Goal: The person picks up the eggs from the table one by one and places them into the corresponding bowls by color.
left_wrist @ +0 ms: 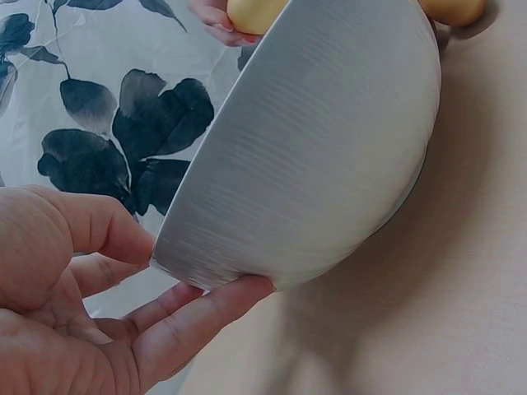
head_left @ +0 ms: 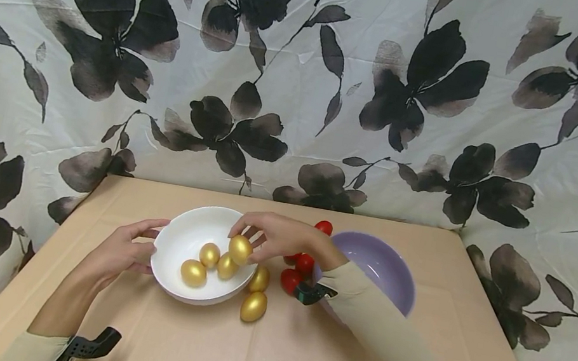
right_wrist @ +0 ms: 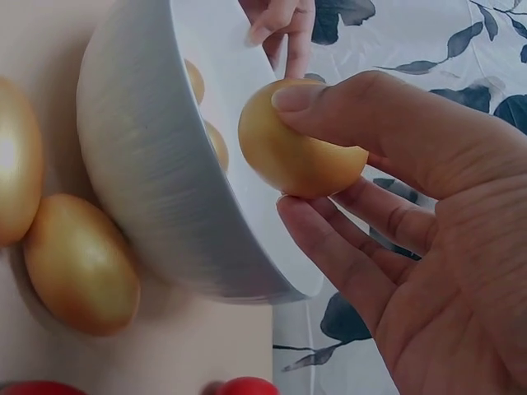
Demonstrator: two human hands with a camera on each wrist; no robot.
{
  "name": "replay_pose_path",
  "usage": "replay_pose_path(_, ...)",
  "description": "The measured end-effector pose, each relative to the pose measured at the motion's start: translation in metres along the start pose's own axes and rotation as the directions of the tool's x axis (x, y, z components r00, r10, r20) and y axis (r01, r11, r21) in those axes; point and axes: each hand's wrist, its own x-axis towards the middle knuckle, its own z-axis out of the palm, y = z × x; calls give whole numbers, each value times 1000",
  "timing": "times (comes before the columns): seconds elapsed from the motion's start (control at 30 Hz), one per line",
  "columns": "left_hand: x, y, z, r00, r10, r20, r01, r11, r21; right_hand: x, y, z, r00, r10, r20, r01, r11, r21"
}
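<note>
In the head view, a white bowl [head_left: 172, 263] with three gold eggs [head_left: 193, 273] inside stands left of the table's middle. My left hand [head_left: 127, 247] holds its left side, fingertips at the rim and against the outer wall [left_wrist: 313, 156]. Over the bowl's right edge, my right hand [head_left: 273, 236] pinches another gold egg [right_wrist: 300, 144] between thumb and fingers. That egg is above the ones in the bowl. Two more gold eggs [head_left: 253, 307] lie on the table just right of the bowl.
A purple bowl [head_left: 384, 265] stands to the right, partly covered by my right forearm. Several red, rounded, shiny things [head_left: 291, 280] lie between the bowls, some hidden by the arm. The tan table [head_left: 189, 350] ends at a floral cloth [head_left: 331, 104] behind.
</note>
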Motion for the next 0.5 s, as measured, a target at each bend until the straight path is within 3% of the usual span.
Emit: replay_pose_path(0.5,1,-2,-1,1000,1,3,-1,1000,-1,13,-4,9,997,8,83,-9,1000,18)
